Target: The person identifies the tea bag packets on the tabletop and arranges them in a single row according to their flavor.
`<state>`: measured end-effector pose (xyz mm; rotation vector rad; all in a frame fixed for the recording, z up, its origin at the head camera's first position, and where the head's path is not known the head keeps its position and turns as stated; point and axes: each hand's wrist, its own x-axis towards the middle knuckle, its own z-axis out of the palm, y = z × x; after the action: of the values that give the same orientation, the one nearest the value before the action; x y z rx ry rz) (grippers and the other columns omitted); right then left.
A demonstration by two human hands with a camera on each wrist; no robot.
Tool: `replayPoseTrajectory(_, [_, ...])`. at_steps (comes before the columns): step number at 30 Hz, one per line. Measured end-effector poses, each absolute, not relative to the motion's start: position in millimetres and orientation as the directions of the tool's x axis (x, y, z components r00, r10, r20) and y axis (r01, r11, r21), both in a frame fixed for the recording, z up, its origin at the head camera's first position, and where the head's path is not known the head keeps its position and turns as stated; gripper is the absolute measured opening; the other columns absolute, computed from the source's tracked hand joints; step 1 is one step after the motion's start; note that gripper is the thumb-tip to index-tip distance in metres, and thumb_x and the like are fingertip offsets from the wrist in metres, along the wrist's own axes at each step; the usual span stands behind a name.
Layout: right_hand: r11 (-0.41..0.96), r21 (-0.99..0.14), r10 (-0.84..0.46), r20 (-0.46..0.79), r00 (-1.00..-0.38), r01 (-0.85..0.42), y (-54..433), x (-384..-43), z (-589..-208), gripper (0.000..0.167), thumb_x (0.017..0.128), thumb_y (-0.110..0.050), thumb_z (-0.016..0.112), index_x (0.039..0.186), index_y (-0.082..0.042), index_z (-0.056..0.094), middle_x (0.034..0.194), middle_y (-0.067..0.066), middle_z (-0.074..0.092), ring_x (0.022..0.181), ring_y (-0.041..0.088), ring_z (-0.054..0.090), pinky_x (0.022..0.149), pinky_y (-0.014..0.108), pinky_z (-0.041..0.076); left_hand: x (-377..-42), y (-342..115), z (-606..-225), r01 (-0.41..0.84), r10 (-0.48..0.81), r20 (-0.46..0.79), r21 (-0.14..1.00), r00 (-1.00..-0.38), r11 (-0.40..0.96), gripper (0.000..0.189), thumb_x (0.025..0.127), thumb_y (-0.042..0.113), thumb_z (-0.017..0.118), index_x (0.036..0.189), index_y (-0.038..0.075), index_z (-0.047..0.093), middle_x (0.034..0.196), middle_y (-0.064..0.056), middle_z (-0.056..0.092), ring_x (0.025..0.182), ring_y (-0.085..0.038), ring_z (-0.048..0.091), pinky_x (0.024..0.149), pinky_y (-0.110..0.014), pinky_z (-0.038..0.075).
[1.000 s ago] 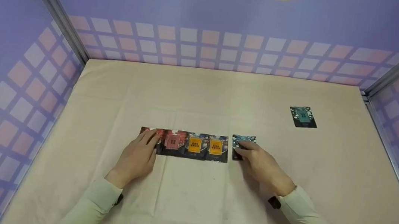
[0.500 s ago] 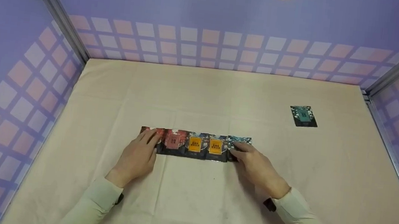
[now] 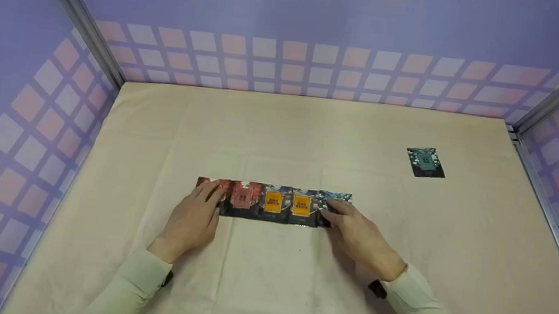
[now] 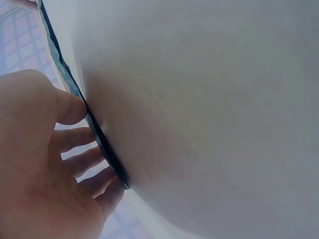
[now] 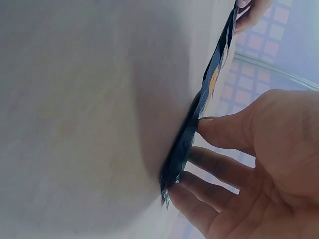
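Observation:
Several flat sachets lie in a row at the middle of the table in the head view. My left hand point(image 3: 190, 223) rests its fingers on the leftmost red sachet point(image 3: 205, 181), covering most of it. To its right come a red sachet with a pink label point(image 3: 242, 198) and two with yellow labels, one point(image 3: 273, 202) beside the other point(image 3: 301, 205). At the right end, my right hand point(image 3: 367, 239) presses thumb and fingertips on a blue-teal sachet point(image 3: 338, 196), partly hidden beneath them. Its left edge meets the neighbouring yellow-label sachet. Both wrist views show fingertips against the sachets' dark lower edges.
Another sachet, teal-labelled point(image 3: 426, 163), lies apart at the back right. A cream cloth point(image 3: 266, 276) with fold creases covers the table. Purple walls with a pink and white check pattern point(image 3: 294, 50) enclose the back and sides.
My right hand has slid the blue-teal sachet left, closing the gap to the row, and then stays there. My left hand has held its place on the leftmost sachet.

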<state>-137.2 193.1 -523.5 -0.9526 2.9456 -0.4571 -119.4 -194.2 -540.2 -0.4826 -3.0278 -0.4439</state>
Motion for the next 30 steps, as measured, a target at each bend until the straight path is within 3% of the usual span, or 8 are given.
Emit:
replayPoseTrajectory(15, [0.774, -0.342, -0.547, 0.063, -0.835, -0.533, 199.2, -138.9, -514.5, 0.040, 0.103, 0.002, 0.065, 0.142, -0.001, 0.067, 0.157, 0.023, 0.054, 0.144, 0.043, 0.054, 0.110, 0.052, 0.055, -119.5, -193.8, -539.1, 0.308, 0.297, 0.082, 0.264, -0.951, 0.914, 0.050, 0.108, 0.013, 0.053, 0.154, -0.005, 0.052, 0.162, -0.025, 0.048, 0.152, -0.047, 0.043, 0.123, -0.060, 0.040])
replayPoseTrajectory(23, [0.801, -0.397, -0.472, 0.040, -0.881, -0.447, 212.2, -156.8, -510.0, 0.043, 0.105, -0.008, 0.065, 0.148, -0.005, 0.063, 0.162, 0.018, 0.050, 0.146, 0.040, 0.053, 0.114, 0.053, 0.052, -119.3, -193.6, -538.4, 0.308, 0.293, 0.096, 0.253, -0.951, 0.917, 0.049, 0.108, 0.013, 0.053, 0.153, -0.007, 0.053, 0.160, -0.026, 0.049, 0.150, -0.048, 0.045, 0.122, -0.060, 0.041])
replayPoseTrajectory(30, [0.809, -0.407, -0.418, 0.110, -0.902, -0.425, 232.1, -175.4, -509.1, 0.041, 0.105, -0.012, 0.066, 0.145, 0.000, 0.064, 0.159, 0.021, 0.052, 0.142, 0.042, 0.057, 0.113, 0.057, 0.052, -119.4, -193.4, -541.0, 0.315, 0.298, 0.102, 0.260, -0.949, 0.913, 0.050, 0.109, 0.013, 0.052, 0.155, -0.005, 0.051, 0.161, -0.025, 0.048, 0.152, -0.047, 0.043, 0.122, -0.059, 0.041])
